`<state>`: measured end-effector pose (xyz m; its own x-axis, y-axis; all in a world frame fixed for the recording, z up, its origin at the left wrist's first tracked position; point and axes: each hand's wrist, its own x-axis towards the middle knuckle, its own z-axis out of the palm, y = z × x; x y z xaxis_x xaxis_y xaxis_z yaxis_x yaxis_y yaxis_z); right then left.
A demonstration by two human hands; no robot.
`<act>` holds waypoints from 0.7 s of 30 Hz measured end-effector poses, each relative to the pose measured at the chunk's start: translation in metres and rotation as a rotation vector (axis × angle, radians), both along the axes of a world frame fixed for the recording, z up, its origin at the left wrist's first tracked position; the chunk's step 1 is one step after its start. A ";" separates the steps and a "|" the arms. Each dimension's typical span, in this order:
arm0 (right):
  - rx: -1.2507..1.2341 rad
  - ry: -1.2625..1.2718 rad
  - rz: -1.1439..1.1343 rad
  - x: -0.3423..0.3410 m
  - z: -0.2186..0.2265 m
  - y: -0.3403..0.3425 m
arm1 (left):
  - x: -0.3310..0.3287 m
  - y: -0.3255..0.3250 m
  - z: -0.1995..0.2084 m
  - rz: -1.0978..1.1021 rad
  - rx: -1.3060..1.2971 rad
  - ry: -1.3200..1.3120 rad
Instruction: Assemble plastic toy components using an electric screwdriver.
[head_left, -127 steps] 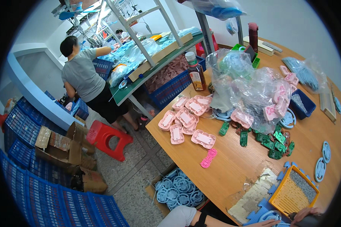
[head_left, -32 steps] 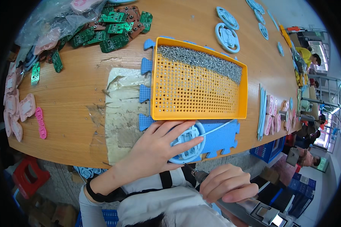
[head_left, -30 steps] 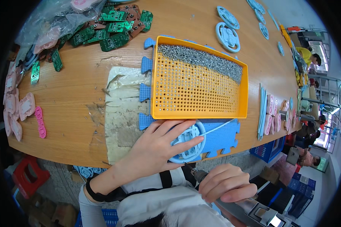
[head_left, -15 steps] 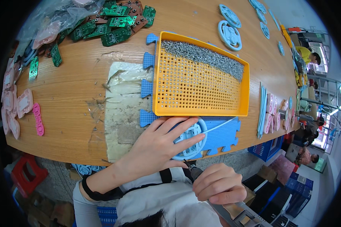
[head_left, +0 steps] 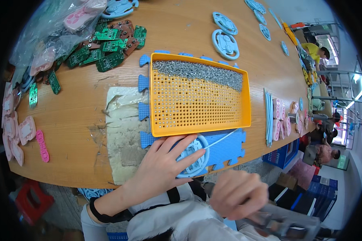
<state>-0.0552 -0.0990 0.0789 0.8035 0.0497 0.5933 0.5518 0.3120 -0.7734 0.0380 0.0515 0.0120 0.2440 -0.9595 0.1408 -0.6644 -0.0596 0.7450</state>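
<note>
My left hand [head_left: 159, 162] lies over a light blue toy steering wheel [head_left: 195, 160], fingers across its face and thumb by the near rim, pressing it on a blue foam mat [head_left: 229, 149]. A thin pale blue strip [head_left: 224, 137] runs from the wheel toward the right. My right hand [head_left: 238, 195], blurred, is wrapped round a grey power screwdriver [head_left: 285, 221]. Its dark nose points toward the wheel's near edge, apart from it. Just beyond the wheel stands a yellow perforated tray [head_left: 247, 102] with many small screws [head_left: 197, 73] heaped along its far side.
Green circuit boards [head_left: 110, 60] and bagged pink parts [head_left: 42, 60] are piled far left. A pink strip-shaped part [head_left: 42, 145] lies at left. More blue wheels [head_left: 226, 45] sit at the back; blue strips [head_left: 268, 116] and pink pieces [head_left: 276, 108] lie right. Other people are farther right.
My right hand and screwdriver have drawn back right, away from the wheel. The whole view has shifted, with the tray now lower and further left. My left hand stays on the wheel.
</note>
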 end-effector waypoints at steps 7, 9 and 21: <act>-0.058 -0.078 -0.472 0.041 0.010 -0.043 | -0.004 0.001 -0.004 0.024 0.029 -0.006; -0.111 -0.083 -0.535 0.053 0.007 -0.058 | -0.004 -0.003 -0.001 0.003 0.018 -0.003; -0.199 0.111 -0.726 0.072 -0.022 -0.069 | -0.002 -0.002 -0.004 -0.011 0.042 -0.032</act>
